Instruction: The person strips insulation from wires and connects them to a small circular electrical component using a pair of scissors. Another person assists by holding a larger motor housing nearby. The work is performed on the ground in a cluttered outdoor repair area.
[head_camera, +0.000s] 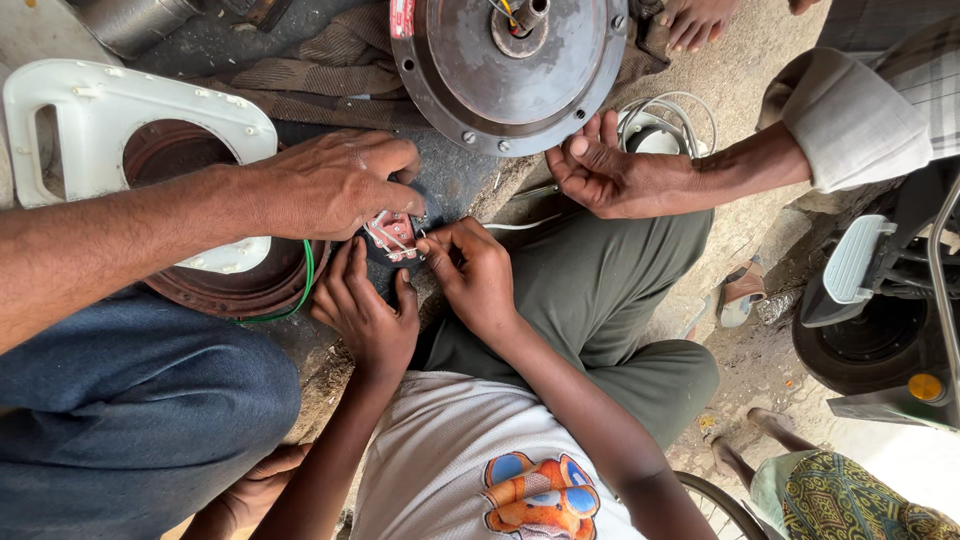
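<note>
A small dark part with a red-and-white wired plate (393, 237) is held in the middle of the view. My left hand (365, 312) cups it from below. My right hand (476, 272) pinches its right edge with thumb and forefinger. A co-worker's hand (330, 185) reaches in from the left and grips the same part from above. Just above, a large round grey metal hub (510, 70) with bolts around its rim stands on edge. Another person's hand (610, 175), coming from a rolled-up sleeve on the right, touches its lower rim.
A white plastic cover (100, 120) and a rusty round ring with a green wire (240, 290) lie at the left. A coil of white cable (665, 115) sits behind the hub. A scooter's underside (880, 300), a sandal (742, 292) and a bicycle wheel (720, 510) are at the right.
</note>
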